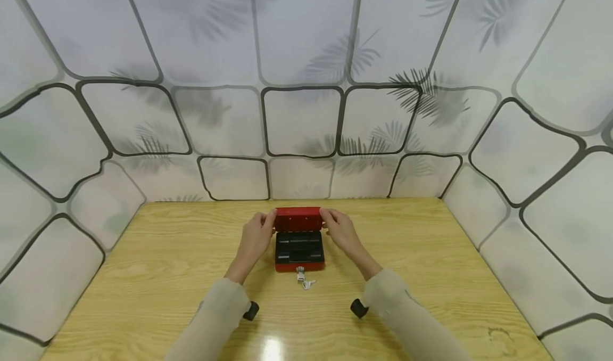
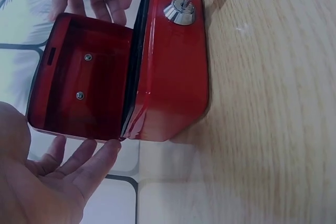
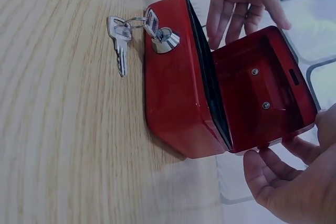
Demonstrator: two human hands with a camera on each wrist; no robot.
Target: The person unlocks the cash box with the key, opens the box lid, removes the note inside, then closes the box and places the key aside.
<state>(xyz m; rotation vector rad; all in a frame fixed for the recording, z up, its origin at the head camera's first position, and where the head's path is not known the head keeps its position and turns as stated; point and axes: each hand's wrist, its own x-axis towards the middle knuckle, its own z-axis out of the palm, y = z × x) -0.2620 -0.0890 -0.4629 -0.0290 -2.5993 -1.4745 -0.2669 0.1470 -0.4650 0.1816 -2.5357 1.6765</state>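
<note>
A red cash box (image 1: 299,267) with a black inner tray (image 1: 299,239) sits on the table, its lid (image 1: 299,220) raised at the back. My left hand (image 1: 256,235) holds the lid's left edge, thumb near the upper corner and fingers along the side. At the lid's right edge, my right hand (image 1: 341,230) holds it the same way. In the left wrist view, two small screws show inside the lid. One key stands in the round lock (image 3: 166,40) on the box front, and a second key (image 3: 121,45) hangs from its ring onto the wood.
The light wood table (image 1: 191,254) reaches back to a patterned wall covering (image 1: 306,121) that also rises on both sides. A black wrist device (image 1: 251,311) sits by the left sleeve, and another (image 1: 359,308) by the right sleeve.
</note>
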